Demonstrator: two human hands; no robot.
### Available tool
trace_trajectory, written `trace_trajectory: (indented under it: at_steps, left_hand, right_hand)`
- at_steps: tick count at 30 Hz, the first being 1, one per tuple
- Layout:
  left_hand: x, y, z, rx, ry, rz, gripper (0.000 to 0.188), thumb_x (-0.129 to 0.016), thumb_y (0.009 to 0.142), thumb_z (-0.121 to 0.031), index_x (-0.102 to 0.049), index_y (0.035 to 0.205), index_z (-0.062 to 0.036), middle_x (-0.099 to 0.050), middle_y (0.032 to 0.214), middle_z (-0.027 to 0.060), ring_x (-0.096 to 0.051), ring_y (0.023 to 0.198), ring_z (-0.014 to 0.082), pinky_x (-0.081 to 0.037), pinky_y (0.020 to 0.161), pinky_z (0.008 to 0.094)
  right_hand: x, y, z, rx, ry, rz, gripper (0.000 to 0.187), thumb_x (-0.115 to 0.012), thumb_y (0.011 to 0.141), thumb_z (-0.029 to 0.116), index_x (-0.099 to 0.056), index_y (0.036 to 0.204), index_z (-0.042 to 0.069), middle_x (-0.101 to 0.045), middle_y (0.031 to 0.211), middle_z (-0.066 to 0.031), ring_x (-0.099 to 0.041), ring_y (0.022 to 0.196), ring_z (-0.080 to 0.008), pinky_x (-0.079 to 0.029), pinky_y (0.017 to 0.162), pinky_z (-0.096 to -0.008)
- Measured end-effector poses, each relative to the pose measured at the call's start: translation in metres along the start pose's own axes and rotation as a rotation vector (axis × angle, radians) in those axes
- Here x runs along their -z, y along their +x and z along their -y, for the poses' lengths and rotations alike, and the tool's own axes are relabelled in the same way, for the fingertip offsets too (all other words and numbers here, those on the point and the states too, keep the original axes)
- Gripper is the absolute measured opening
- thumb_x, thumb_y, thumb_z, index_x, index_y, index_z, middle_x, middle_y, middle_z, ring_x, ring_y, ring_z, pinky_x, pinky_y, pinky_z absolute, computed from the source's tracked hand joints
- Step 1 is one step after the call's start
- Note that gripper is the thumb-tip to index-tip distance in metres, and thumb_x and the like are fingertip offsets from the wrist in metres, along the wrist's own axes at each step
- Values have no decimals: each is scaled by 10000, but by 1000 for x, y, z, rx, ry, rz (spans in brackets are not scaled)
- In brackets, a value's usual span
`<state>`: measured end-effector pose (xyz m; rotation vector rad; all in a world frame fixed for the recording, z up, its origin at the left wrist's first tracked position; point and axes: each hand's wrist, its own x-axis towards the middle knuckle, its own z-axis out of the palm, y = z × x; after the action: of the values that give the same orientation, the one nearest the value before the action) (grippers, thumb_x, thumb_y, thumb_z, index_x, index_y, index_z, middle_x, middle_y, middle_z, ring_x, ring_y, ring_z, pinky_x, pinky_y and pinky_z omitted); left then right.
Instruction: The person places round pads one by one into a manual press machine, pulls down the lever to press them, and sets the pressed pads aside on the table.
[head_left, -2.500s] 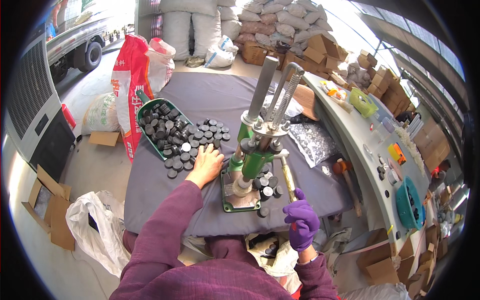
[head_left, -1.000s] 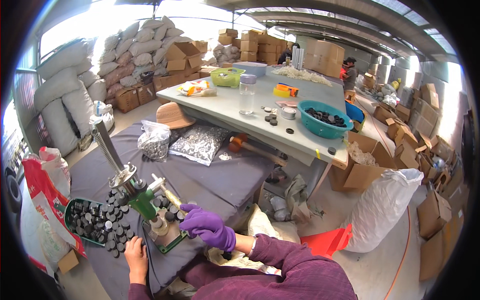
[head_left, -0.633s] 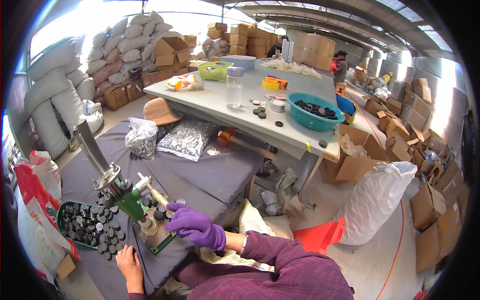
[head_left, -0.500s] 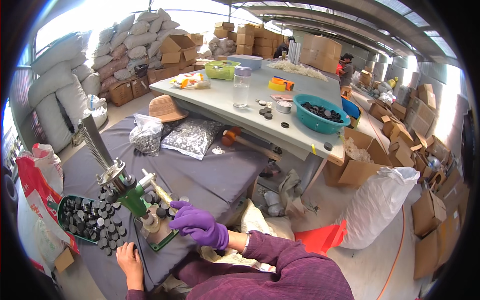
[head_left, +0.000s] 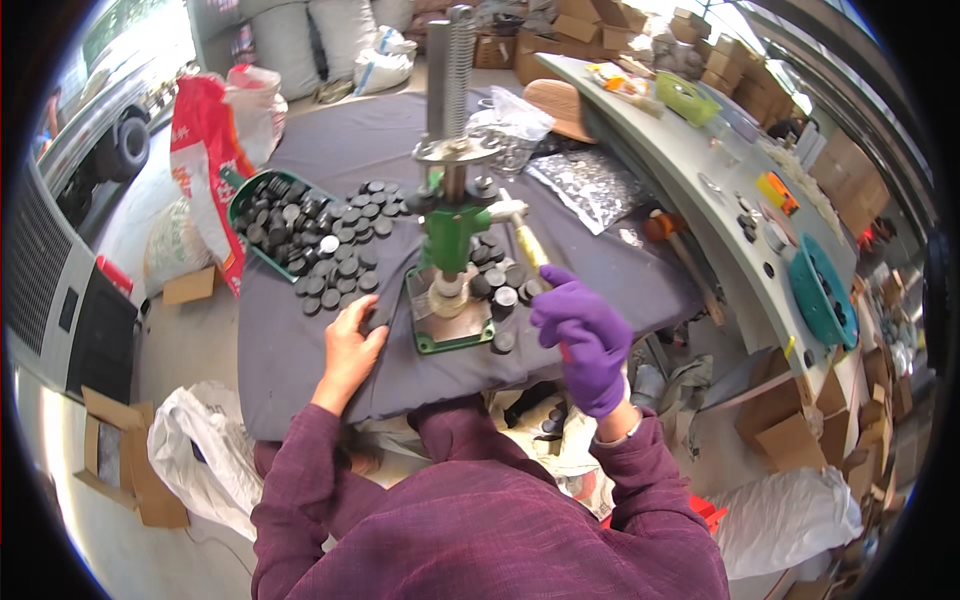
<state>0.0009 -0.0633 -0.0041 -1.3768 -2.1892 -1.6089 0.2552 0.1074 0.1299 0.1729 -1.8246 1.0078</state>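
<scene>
Fingers of the gloved right hand (head_left: 585,335) curl tight around the yellow lever (head_left: 530,247) of a green hand press (head_left: 448,240) standing on the dark cloth-covered table (head_left: 330,150). The bare left hand (head_left: 352,345) rests flat, fingers loosely spread, touching black discs (head_left: 345,268) beside the green tray (head_left: 262,215).

Daylit warehouse, concrete floor (head_left: 190,340), stacked sacks (head_left: 330,30), cardboard boxes (head_left: 810,440), possibly a vehicle (head_left: 100,140) outside.

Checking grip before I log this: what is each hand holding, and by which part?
The right hand grips the lower end of the press lever handle. The left hand holds nothing, resting on the cloth.
</scene>
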Motion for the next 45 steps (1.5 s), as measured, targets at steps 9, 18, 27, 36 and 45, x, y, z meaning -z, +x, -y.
trace_trajectory:
  at_steps: [9,18,27,36,45]
  left_hand:
    - [-30,20,-54,120,-111,60,647,-712,724,0,-507,1338,-7,-698,1004,133,-646,768,185,-537,706,313]
    - [-61,30,-47,119,-96,71,845,-744,711,-23,-346,1456,-7,-700,1121,177,-671,1060,241,-496,944,340]
    - [-64,40,-62,370,-365,125,907,-755,728,-18,-270,1493,37,-682,1175,198,-641,1135,234,-475,987,340]
    - [-42,34,-30,-25,0,-59,594,-718,705,-30,-599,1286,-59,-684,1135,133,-650,1054,275,-506,905,347]
    - [17,1,12,-120,749,52,282,-709,741,-57,-658,1019,-49,-659,1067,88,-577,959,312,-484,821,428]
  right_hand:
    - [-2,37,25,-299,196,-22,303,-428,934,35,-654,1114,-59,-651,864,-83,-572,670,-100,-467,632,-250]
    - [3,49,27,-316,162,-2,282,-460,949,65,-668,1097,-54,-624,755,-64,-565,658,-103,-457,614,-255]
    - [-2,49,25,-276,154,-9,285,-465,943,80,-672,1084,-56,-623,762,-69,-559,658,-108,-452,605,-250]
    - [-5,-33,-17,34,-89,5,338,-490,1000,343,-663,910,67,-595,670,-39,-625,768,-221,-387,1053,-548]
    - [-1,11,4,-64,19,71,326,-451,989,248,-653,1000,-7,-604,677,-70,-586,694,-186,-404,1055,-519]
